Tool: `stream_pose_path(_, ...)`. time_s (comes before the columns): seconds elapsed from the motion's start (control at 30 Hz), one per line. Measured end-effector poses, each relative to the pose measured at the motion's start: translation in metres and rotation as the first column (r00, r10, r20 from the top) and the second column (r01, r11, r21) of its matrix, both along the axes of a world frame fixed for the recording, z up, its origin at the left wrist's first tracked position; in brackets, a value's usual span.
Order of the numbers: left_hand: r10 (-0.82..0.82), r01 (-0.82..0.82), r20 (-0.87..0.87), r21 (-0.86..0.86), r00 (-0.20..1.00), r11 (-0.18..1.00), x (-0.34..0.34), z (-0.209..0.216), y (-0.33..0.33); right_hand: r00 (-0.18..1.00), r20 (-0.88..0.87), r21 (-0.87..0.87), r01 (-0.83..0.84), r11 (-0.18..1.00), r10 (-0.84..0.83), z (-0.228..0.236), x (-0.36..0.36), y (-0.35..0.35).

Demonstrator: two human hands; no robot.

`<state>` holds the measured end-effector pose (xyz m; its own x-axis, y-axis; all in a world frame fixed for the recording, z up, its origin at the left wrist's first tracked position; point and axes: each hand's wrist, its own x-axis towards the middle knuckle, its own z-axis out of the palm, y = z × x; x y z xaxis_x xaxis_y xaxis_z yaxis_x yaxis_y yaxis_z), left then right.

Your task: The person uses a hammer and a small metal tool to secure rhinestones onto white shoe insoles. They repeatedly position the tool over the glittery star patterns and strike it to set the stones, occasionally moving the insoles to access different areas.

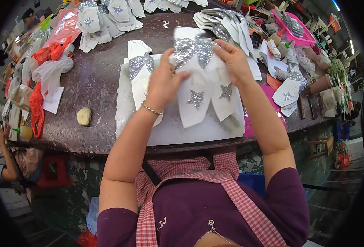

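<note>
My left hand [162, 84] is closed on the edge of a white shoe upper piece [193, 109] with a silver glitter band and a glitter star. A second matching shoe upper piece [222, 103] hangs beside it, overlapping at the top, and my right hand [234, 61] pinches its upper edge between thumb and fingers. Both pieces are above a white board [178, 138]. Under my left wrist, another white and glitter piece [141, 68] lies on the board, partly hidden by my hand and forearm.
Stacks of similar pieces [104, 26] lie at the far left, with another stack [227, 24] at the far right. A pink basket [307, 40], glue bottles [277, 36] and a few pieces [287, 92] sit rightward. Leftward are a yellowish block [83, 117] and plastic bags [52, 76].
</note>
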<state>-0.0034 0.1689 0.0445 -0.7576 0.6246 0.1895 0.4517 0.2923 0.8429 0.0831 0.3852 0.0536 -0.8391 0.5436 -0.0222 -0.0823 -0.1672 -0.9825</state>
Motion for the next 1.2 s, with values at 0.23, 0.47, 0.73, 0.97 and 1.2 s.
stream_pose_path(0.23,0.006,-0.150,-0.347,-0.390,0.938,0.908,0.001,-0.008,-0.001,0.982,0.169,0.415,0.011,0.910,-0.089,-0.058,0.011,0.028)
stream_pose_path(0.47,0.080,-0.101,-0.202,-0.098,0.976,0.990,-0.010,0.001,-0.050,0.971,0.074,0.825,0.068,0.561,-0.226,-0.044,0.052,0.020)
stream_pose_path(0.73,-0.013,-0.229,0.425,0.513,0.905,0.827,-0.019,0.009,-0.118,0.836,0.216,0.941,-0.041,0.336,-0.505,-0.037,0.196,0.057)
stream_pose_path(0.97,0.105,-0.213,0.268,0.413,0.958,0.885,-0.039,-0.012,-0.085,0.712,0.354,0.934,-0.236,0.268,-0.606,-0.063,0.229,0.041)
stream_pose_path(1.2,0.187,-0.203,0.090,0.215,0.978,0.955,-0.049,-0.026,-0.071,0.713,0.265,0.920,0.015,0.392,-0.649,-0.063,0.234,0.047)
